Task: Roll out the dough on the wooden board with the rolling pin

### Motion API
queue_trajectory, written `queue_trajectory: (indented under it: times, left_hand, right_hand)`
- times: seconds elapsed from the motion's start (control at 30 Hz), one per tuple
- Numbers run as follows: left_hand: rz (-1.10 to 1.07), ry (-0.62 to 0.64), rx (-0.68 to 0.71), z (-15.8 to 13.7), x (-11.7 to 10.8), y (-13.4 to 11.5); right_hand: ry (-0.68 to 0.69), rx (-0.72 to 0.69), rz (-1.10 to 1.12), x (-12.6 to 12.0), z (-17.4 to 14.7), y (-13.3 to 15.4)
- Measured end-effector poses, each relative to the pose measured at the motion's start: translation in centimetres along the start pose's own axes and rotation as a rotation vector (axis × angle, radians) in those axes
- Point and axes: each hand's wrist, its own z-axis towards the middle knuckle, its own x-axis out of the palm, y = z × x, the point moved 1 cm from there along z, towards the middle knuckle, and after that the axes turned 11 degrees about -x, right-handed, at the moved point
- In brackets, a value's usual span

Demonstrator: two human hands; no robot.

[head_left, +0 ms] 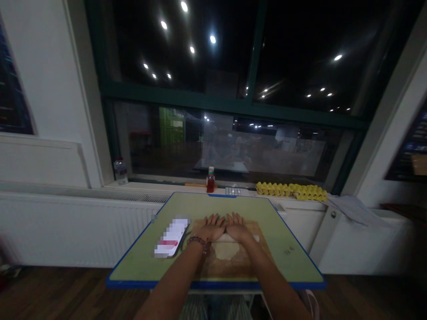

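Note:
Both hands lie side by side over a pale rolling pin (pixel 254 238), fingers stretched forward and palms down on it. My left hand (pixel 211 228), with a beaded bracelet at the wrist, covers the pin's left part. Beside it, my right hand (pixel 236 227) rests on the pin farther right, and the pin's end sticks out past that wrist. A flat, uneven sheet of dough (pixel 227 251) lies just on the near side of the pin. Under the dough is a wooden board (pixel 240 270); the hands and forearms hide parts of the board and pin.
A phone with a lit, blurred screen (pixel 171 238) lies left of the board on the blue-edged green table (pixel 290 266). On the windowsill stand a bottle of red liquid (pixel 210 181), a clear bottle (pixel 120 171) and yellow egg trays (pixel 290 191). A grey cloth (pixel 350 209) lies at right.

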Motion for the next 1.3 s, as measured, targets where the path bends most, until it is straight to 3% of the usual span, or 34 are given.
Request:
queue_trajectory:
  times: [0.17,0.63,0.97,1.1,1.3]
  left_hand:
    - [-0.073,0.001,-0.045,-0.8,0.0,-0.5]
    - [-0.077,-0.095,0.046,-3.4,0.2,-1.0]
    - [-0.105,-0.481,-0.091,-6.4,0.8,-2.4]
    - [-0.110,-0.522,-0.073,-7.4,0.8,-2.2]
    - [-0.144,-0.558,-0.036,-8.5,1.0,0.6]
  right_hand:
    - [-0.053,-0.035,-0.026,0.4,-0.9,0.1]
    - [-0.285,-0.121,-0.148,1.3,-3.8,1.1]
    - [-0.408,-0.076,-0.097,0.6,-6.7,2.9]
    - [-0.497,-0.069,-0.069,0.8,-7.7,2.5]
    - [-0.550,-0.038,-0.115,1.5,-9.5,0.4]
